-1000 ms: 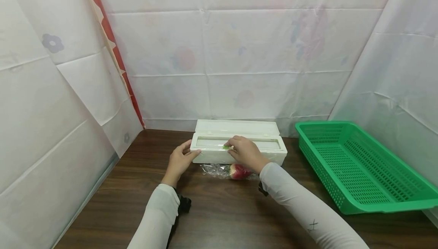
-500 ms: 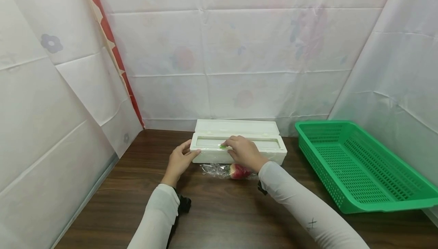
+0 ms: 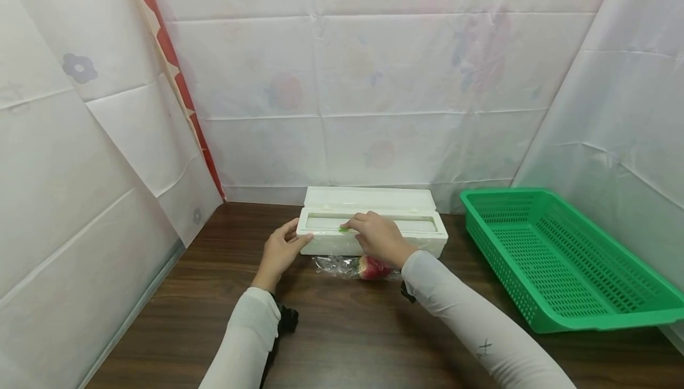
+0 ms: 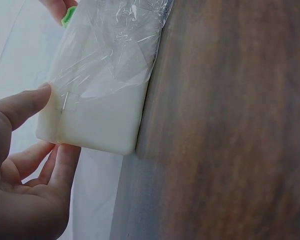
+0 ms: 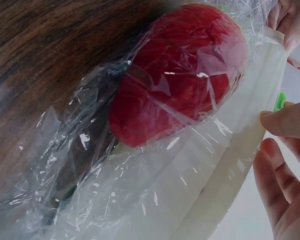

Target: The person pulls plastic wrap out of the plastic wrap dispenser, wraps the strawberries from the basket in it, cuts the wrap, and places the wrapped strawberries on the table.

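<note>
A white cling film dispenser [image 3: 326, 245] stands on the table with its lid [image 3: 370, 199] raised at the back. My left hand [image 3: 280, 252] holds its left end, thumb at the front edge and fingers against the end wall [image 4: 97, 127]. Along the front edge my right hand [image 3: 380, 237] pinches a small green slide cutter [image 3: 343, 229], mostly covered by the fingers. Clear cling film [image 3: 336, 266] hangs down the dispenser's front onto the table. In front of the dispenser lies a red apple-like fruit [image 5: 182, 75], covered by the film.
A green perforated plastic basket [image 3: 550, 258] sits on the right of the brown wooden table [image 3: 342, 341]. Pale patterned sheeting [image 3: 385, 80] walls off the back and both sides.
My right hand has slid the green cutter a short way left along the dispenser's edge. The left hand, dispenser and fruit look unmoved.
</note>
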Demonstrator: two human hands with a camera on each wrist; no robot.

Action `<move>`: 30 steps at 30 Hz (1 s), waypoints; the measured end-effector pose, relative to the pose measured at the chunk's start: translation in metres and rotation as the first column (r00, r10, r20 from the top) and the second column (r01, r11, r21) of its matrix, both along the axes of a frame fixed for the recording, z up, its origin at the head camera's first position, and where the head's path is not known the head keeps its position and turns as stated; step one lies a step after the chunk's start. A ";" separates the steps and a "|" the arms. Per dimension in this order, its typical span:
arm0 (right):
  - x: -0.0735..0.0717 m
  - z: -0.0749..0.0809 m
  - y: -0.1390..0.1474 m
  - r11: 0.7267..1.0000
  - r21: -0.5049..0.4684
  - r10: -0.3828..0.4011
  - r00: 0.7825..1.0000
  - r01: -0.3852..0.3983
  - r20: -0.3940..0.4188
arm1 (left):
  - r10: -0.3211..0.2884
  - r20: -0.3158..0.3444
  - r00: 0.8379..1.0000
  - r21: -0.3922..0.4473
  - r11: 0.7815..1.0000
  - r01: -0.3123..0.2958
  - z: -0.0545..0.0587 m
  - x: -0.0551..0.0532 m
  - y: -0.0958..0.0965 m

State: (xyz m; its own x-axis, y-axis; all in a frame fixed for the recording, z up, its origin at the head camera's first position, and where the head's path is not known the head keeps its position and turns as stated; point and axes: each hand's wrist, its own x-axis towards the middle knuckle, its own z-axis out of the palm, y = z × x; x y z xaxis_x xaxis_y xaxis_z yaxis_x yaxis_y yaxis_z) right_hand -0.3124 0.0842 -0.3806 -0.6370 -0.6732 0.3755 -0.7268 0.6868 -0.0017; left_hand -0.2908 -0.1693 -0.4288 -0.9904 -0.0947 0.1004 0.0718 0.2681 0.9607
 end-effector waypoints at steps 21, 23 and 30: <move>-0.002 0.000 -0.007 0.999 0.045 0.023 0.999 -0.022 -0.028 | -0.006 -0.006 1.000 -0.002 1.000 0.006 -0.001 -0.001 0.000; -0.002 0.000 -0.007 0.998 0.054 0.023 1.000 -0.022 -0.014 | -0.005 -0.008 1.000 -0.002 1.000 0.005 -0.001 -0.001 0.000; -0.003 0.003 -0.008 0.996 0.084 -0.002 0.998 -0.003 0.060 | -0.003 -0.003 1.000 -0.007 1.000 0.003 -0.001 0.000 0.000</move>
